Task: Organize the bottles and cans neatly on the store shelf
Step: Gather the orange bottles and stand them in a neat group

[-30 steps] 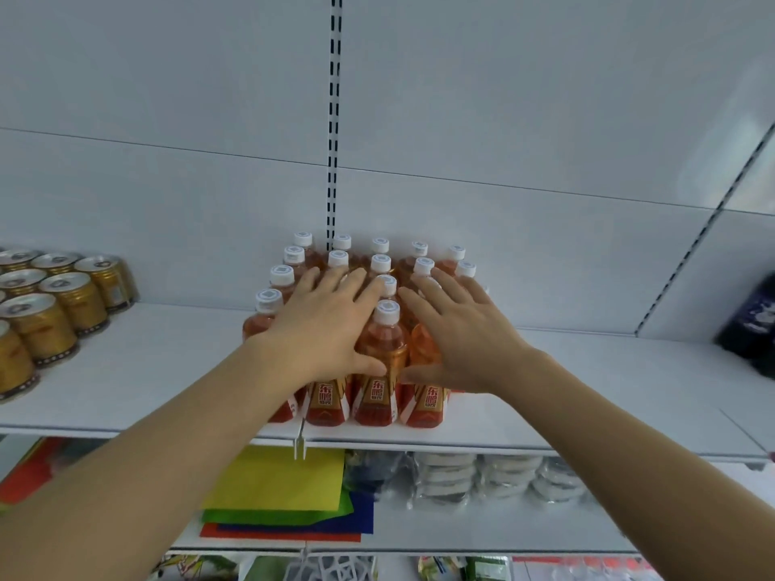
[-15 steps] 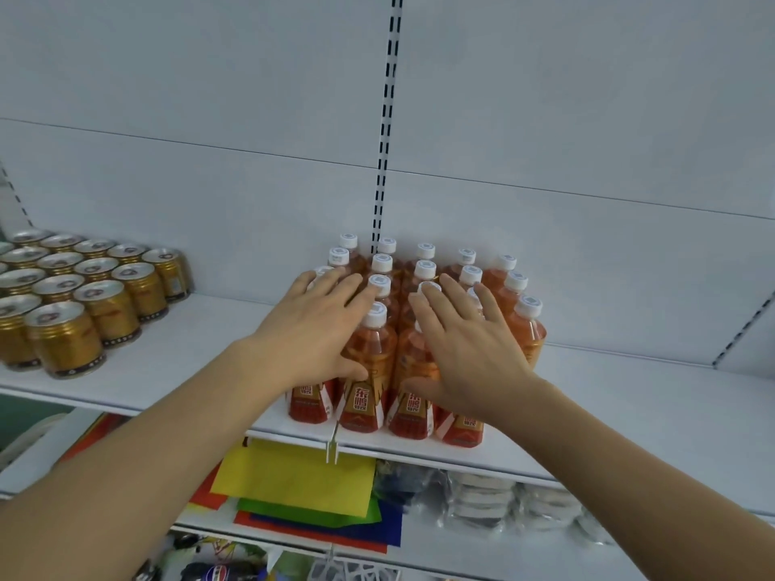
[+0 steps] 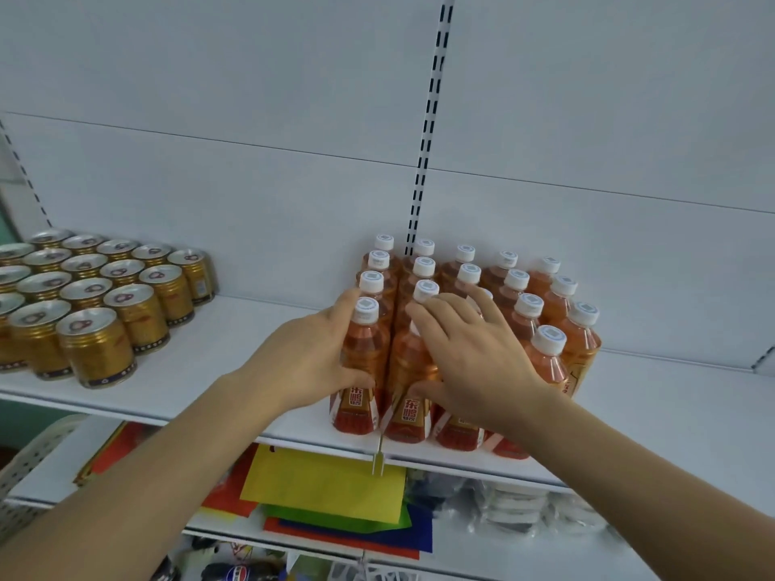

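- Risk: the front-left bottle (image 3: 364, 362) stands near the shelf (image 3: 218, 354) edge; a sideways squeeze could probably tip it into its neighbours or off the lip.
- Orientation: orange drink bottles (image 3: 482, 312) upright, long axis vertical, white caps up (red labels face outward), in a block right of centre.
- Left hand (image 3: 310, 362): fingers wrapped round the front-left bottle.
- Right hand (image 3: 474, 362): fingers extended, pressing the front row.
- Gold cans (image 3: 96, 304): upright, grouped well apart at left.
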